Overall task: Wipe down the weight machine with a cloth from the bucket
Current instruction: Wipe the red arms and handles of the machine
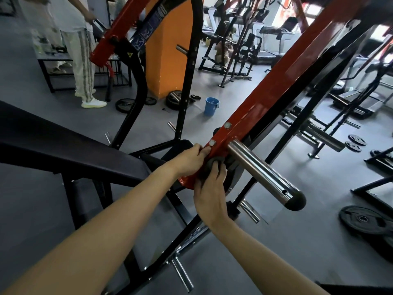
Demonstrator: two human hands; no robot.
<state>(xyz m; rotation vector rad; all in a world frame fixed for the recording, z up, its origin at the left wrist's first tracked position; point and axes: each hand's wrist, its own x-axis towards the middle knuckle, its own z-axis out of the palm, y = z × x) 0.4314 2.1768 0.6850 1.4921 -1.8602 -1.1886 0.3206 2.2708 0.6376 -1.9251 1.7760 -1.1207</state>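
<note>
Forearms (pixel 85 231) outstretched | right hand (pixel 210 196) holds cloth (pixel 212 162) on lever (pixel 265 86) | left hand (pixel 189 159) grips lever

The red arm (pixel 265 99) is painted metal, glossy, with bright streaks along it. Its loading peg (pixel 259 169) is polished steel, smooth and mirror-bright (the end cap is dull black). The cloth (pixel 214 161) looks soft, dark and crumpled. Matt black padding covers the bench (pixel 74 150). The bucket (pixel 211 106) is blue plastic.

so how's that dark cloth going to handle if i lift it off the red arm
Probably floppy: the cloth sits bunched in folds under the right hand. Likely light, since that hand alone pins it against the red arm. Unlikely to roll.
</note>
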